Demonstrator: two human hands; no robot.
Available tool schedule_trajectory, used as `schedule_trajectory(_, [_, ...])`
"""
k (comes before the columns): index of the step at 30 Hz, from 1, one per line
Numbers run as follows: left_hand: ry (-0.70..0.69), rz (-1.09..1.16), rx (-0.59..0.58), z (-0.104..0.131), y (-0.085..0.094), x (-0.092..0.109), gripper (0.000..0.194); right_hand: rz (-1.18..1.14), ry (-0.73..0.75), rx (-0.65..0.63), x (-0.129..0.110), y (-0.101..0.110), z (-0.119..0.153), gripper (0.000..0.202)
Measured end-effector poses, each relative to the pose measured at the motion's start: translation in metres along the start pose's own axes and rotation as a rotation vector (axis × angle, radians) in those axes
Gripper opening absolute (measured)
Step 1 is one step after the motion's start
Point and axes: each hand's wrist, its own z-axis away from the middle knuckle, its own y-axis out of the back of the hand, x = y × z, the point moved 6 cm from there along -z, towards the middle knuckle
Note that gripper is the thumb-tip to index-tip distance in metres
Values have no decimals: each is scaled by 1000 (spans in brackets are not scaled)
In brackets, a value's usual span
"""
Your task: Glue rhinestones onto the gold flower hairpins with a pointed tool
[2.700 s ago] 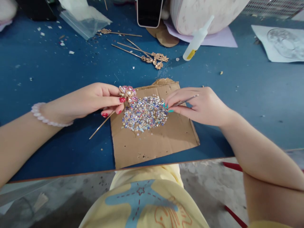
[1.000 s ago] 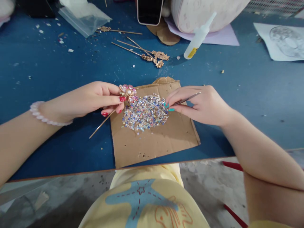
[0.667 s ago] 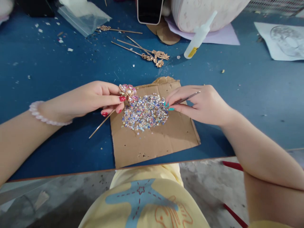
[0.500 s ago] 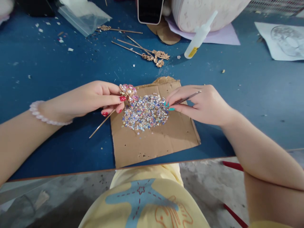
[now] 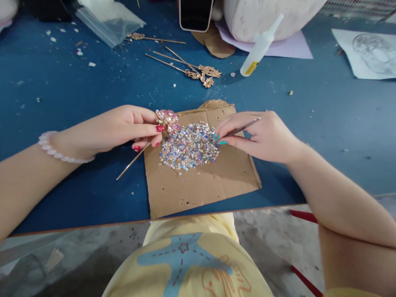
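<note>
- A phone (image 5: 195,15), or something much like one, dark-screened and pale-rimmed, at the far side of the blue tabletop (image 5: 77,88).
- Some flat, rounded cardboard pieces (image 5: 220,45) just in front of it.
- Right beside it, a pale, rounded pouch (image 5: 250,18), sitting over a lilac sheet (image 5: 291,49).
- Off to the right, a white paper (image 5: 343,55) bearing a grey round picture, and past that a slotted white basket (image 5: 359,10).
- Over on the left, a clear plastic bag (image 5: 114,29), with white scraps (image 5: 92,64) scattered nearby.
- A black object (image 5: 46,9) in the corner; I can't make out what.
- Below, two red bars (image 5: 303,216) above a stained grey floor (image 5: 266,235).
</note>
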Motion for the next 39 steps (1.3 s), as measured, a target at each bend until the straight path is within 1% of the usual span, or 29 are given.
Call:
schedule_trajectory(6, [-13, -3, -2, 1, 1, 4, 26, 1, -11, 15, -1, 2, -1, 13])
schedule_trajectory(9, [16, 27, -34, 2, -3, 2, 28, -22, 2, 51, -4, 3, -1, 13])
schedule_trajectory(13, [40, 145, -88, 6, -20, 2, 18, -48, 41, 163, -9, 6, 0, 11])
schedule_trajectory(15, [55, 185, -130, 10, -32, 4, 18, -79, 63, 236, -12, 8, 1, 9])
schedule_trajectory(16, [45, 204, -150, 12, -37, 6, 18, -89, 50, 217, -13, 6, 1, 10])
schedule_trajectory(17, [32, 218, -170, 14, -43, 9, 18, -121, 95, 301, -18, 10, 2, 9])
schedule_trajectory(19, [29, 248, -204, 18, -53, 11, 16, -134, 37, 319, -21, 9, 2, 14])
schedule_trajectory(21, [34, 266, -202, 21, -60, 11, 17, -119, 4, 347, -27, 8, 4, 15])
schedule_trajectory(24, [24, 295, -211, 25, -69, 11, 14, -100, 29, 346, -41, 4, 6, 13])
schedule_trajectory(25, [16, 308, -213, 26, -71, 12, 13, -89, 60, 343, -47, 3, 7, 12])
schedule_trajectory(29, [-17, 376, -237, 27, -75, 14, 10, -56, 122, 288, -59, -5, 7, 13])
schedule_trajectory(34, [-10, 438, -258, 27, -76, 16, 13, -102, 154, 279, -61, -10, 6, 14])
schedule_trajectory(39, [-1, 442, -270, 28, -76, 16, 13, -60, 184, 260, -62, -12, 6, 15])
